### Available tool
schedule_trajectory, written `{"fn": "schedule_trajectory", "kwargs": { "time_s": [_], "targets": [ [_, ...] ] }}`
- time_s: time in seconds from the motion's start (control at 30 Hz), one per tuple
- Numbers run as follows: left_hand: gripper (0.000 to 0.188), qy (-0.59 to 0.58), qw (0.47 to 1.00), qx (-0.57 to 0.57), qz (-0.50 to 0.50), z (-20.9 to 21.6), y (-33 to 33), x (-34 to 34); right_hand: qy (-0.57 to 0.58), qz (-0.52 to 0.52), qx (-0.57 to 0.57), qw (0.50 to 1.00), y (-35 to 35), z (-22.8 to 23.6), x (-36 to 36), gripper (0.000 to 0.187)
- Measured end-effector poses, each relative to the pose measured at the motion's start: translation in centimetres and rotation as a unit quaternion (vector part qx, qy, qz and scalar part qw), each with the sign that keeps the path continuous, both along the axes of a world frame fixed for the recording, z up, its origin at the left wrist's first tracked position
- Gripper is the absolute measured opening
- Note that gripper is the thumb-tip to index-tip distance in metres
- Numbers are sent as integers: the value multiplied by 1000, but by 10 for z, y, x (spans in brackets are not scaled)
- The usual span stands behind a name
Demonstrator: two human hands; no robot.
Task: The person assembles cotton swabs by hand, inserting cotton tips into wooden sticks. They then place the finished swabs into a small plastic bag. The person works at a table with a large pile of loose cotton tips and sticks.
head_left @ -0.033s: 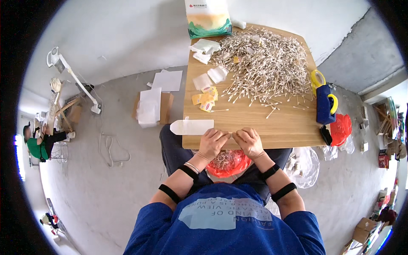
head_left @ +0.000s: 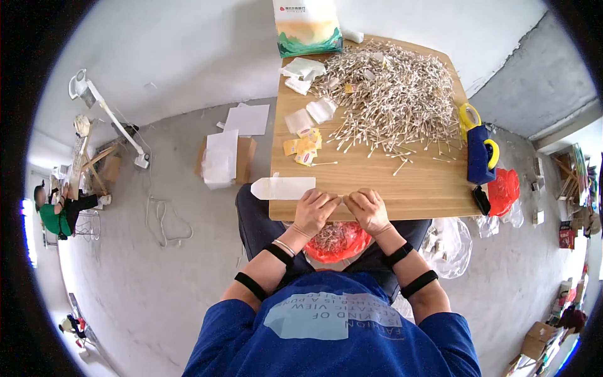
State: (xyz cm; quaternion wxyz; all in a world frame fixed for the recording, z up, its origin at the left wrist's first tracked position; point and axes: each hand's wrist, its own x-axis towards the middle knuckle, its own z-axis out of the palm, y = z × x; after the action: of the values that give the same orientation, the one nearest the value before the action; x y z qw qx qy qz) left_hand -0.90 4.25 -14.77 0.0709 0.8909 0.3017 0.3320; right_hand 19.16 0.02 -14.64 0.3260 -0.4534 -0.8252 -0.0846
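At the table's near edge my left hand (head_left: 314, 212) and my right hand (head_left: 367, 210) meet almost fingertip to fingertip. Both have curled fingers in a pinch. A small pale bit shows between them, too little to name. Beside my left hand lies a flat white plastic sleeve (head_left: 286, 188) with a tapered left end, jutting past the table's left edge. Beyond it are small yellow printed cards (head_left: 304, 149) and a single cotton swab (head_left: 325, 163). A big heap of loose cotton swabs (head_left: 396, 94) covers the far part of the wooden table (head_left: 377, 182).
A red bag (head_left: 339, 242) holding swabs sits below the table edge, between my legs. On the right edge stands a blue tape dispenser (head_left: 478, 156) with yellow rolls, near another red bag (head_left: 504, 191). Clear wrappers (head_left: 321, 109) lie left of the heap. A person (head_left: 56, 213) sits far left.
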Motion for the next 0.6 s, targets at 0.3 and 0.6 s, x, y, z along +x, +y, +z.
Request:
{"fn": "schedule_trajectory", "kwargs": {
  "time_s": [0.3,0.6],
  "targets": [
    [27,-3,999,42,26,-5,-4,2,-41,-16,5,999,-1,-9,-3,27],
    [26,25,997,56,50,-12,-10,-1,-73,-5,15,997,-5,-7,-9,31]
  ]
}}
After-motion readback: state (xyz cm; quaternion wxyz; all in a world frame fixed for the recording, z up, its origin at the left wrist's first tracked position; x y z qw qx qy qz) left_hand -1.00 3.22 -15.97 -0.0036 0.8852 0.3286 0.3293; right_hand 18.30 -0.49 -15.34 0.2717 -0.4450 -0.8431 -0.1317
